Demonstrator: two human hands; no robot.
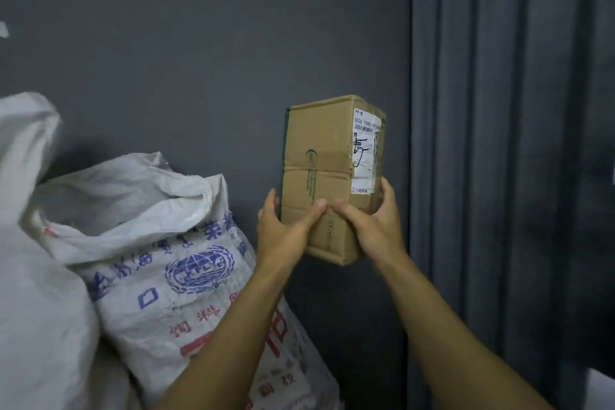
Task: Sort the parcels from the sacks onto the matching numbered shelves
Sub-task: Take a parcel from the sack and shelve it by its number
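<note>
A brown cardboard parcel (319, 156) stands upright in the air in front of the dark wall, with a white shipping label (366, 150) bearing a handwritten mark along its right side. My left hand (286, 230) grips its lower left edge, thumb across the front. My right hand (372, 223) grips its lower right, thumb on the front and fingers round the side. Both thumbs nearly meet at the middle. A white woven sack (173, 263) with blue and red print stands open at lower left.
A second white sack (36, 276) fills the left edge, partly blurred. A dark grey wall (199, 43) lies behind everything. Grey curtains (499, 143) hang at the right. No shelves are in view.
</note>
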